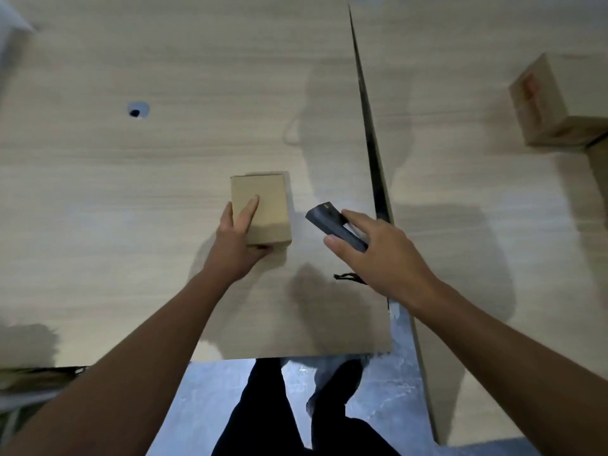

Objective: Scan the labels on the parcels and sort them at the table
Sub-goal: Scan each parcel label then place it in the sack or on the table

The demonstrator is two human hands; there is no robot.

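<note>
A small brown cardboard parcel (261, 209) is lying flat on the pale wood-grain table (131, 192), near the middle of the scene and a little left of the dark gap (371, 139) that is separating this table from a second table (460, 159) on the right. The parcel is closed, its top face plain, and no label is showing from this angle. Far to the right, a second cardboard parcel (549, 103) is sitting on the other table, also closed, with a reddish mark on its side that is too blurred to read.

The left hand (238, 235) is reaching forward over the near edge and gripping the small parcel at its near left corner, fingers lying across the top and the thumb under the near edge. The right hand (378, 251) is hovering just right of the parcel, curled around a dark handheld scanner (332, 225), whose front end is pointing left and far, toward the parcel without touching it.
</note>
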